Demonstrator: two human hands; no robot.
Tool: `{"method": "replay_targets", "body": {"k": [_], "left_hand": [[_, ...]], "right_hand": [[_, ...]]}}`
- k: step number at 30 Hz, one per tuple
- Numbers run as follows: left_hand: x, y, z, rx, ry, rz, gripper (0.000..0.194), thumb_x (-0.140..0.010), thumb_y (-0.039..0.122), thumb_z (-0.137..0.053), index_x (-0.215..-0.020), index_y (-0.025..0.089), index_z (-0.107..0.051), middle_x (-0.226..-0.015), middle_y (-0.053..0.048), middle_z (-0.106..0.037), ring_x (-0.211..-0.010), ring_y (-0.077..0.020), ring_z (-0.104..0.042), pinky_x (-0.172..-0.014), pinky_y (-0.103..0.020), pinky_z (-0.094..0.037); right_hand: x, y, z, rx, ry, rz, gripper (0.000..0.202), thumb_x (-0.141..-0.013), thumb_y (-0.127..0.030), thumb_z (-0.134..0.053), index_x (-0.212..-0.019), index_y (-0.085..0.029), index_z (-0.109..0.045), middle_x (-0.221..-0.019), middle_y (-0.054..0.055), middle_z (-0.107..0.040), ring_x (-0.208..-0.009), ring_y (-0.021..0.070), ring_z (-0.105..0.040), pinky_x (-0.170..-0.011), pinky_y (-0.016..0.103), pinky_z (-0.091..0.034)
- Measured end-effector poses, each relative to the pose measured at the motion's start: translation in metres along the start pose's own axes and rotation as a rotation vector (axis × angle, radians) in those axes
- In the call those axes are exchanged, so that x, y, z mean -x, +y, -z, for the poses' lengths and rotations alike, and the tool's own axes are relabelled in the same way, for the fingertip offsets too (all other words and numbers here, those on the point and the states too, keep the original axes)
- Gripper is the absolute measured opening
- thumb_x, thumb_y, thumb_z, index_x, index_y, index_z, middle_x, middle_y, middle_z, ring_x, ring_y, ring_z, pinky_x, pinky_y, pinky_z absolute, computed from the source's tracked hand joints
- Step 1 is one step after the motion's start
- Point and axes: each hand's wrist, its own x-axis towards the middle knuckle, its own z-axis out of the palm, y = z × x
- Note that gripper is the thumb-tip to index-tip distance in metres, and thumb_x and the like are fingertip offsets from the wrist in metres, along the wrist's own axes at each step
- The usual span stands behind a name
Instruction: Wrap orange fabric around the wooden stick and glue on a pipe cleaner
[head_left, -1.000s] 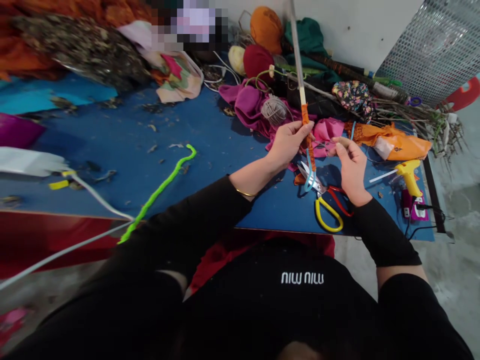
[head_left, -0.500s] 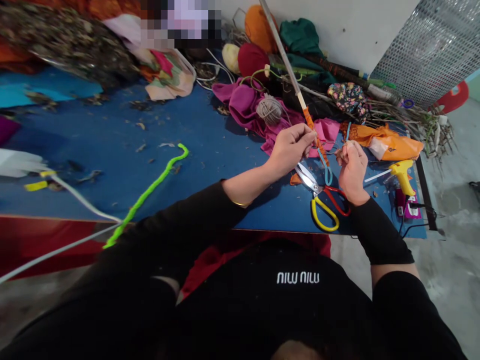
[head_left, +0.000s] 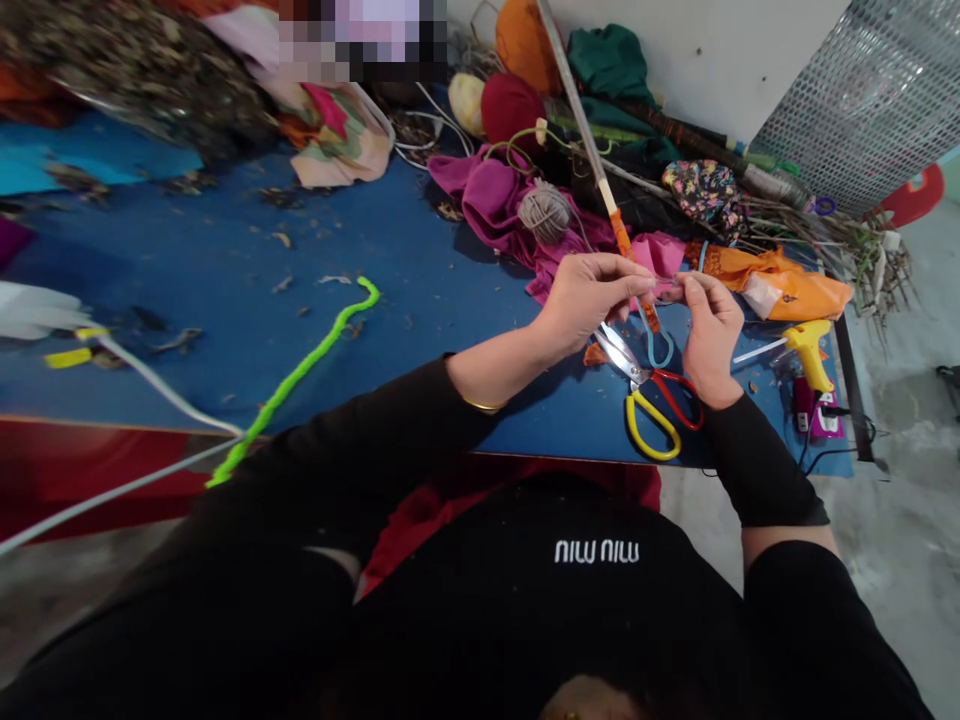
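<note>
Above the orange-wrapped end of a long stick (head_left: 620,232), my left hand (head_left: 596,295) is closed in a pinch. My right hand (head_left: 711,335) also pinches, its fingertips close to those of my left. Something thin and dark seems to run between the fingertips, too small to make out. A light blue loop (head_left: 659,345) hangs beside the wrapped end, below the hands. Scissors with one yellow and one red handle (head_left: 651,427) lie on the blue table (head_left: 435,370) under my hands, blades pointing up and left.
A yellow glue gun (head_left: 808,350) and purple power socket (head_left: 817,408) are at right. Grey yarn (head_left: 544,212), magenta cloth (head_left: 487,200) and an orange bundle (head_left: 802,282) lie behind. A bright green fuzzy cord (head_left: 300,375) crosses the front edge at left. Sticks (head_left: 810,232) lie at the back.
My right hand has moved closer to my left, and their fingertips now nearly meet. My left hand has shifted slightly right. The view has tilted a little.
</note>
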Motion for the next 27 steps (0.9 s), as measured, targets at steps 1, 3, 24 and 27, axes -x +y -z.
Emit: {"method": "replay_targets", "body": {"k": [1,3,24,27], "left_hand": [[0.000,0.000,0.000,0.008,0.002,0.005,0.019,-0.088,0.009,-0.075,-0.071,0.014,-0.072,-0.060,0.001,-0.067,-0.043,-0.0037,-0.050,-0.041,-0.015,-0.036],[0.000,0.001,-0.001,0.017,-0.006,-0.001,0.031,-0.095,0.006,-0.068,-0.066,0.015,-0.065,-0.053,0.004,-0.059,-0.040,-0.0031,-0.045,-0.040,-0.014,-0.034],[-0.022,0.018,0.032,-0.013,0.136,-0.236,0.056,-0.106,0.048,-0.073,-0.061,0.024,-0.049,-0.048,0.009,-0.031,-0.040,-0.0051,-0.026,-0.039,-0.024,-0.035],[-0.016,0.019,0.039,-0.073,0.145,-0.308,0.069,-0.103,0.065,-0.069,-0.055,0.023,-0.041,-0.047,0.007,-0.033,-0.043,-0.0055,-0.034,-0.044,-0.025,-0.039]], "right_hand": [[0.000,0.001,0.000,-0.001,-0.003,-0.007,0.029,-0.094,-0.054,-0.076,-0.096,-0.026,-0.078,-0.082,-0.003,-0.073,-0.076,0.0140,-0.071,-0.082,0.033,-0.061],[-0.001,0.004,0.001,-0.005,-0.015,-0.018,0.028,-0.094,-0.053,-0.076,-0.099,-0.026,-0.078,-0.082,-0.003,-0.073,-0.076,0.0139,-0.071,-0.083,0.033,-0.061],[-0.005,0.004,0.000,-0.111,-0.019,-0.038,0.045,-0.086,-0.069,-0.079,-0.091,-0.025,-0.074,-0.071,-0.006,-0.064,-0.065,0.0107,-0.061,-0.071,0.029,-0.054],[-0.004,0.002,0.000,-0.121,-0.018,-0.038,0.046,-0.083,-0.070,-0.081,-0.095,-0.026,-0.075,-0.074,-0.005,-0.066,-0.066,0.0111,-0.061,-0.071,0.030,-0.055]]}}
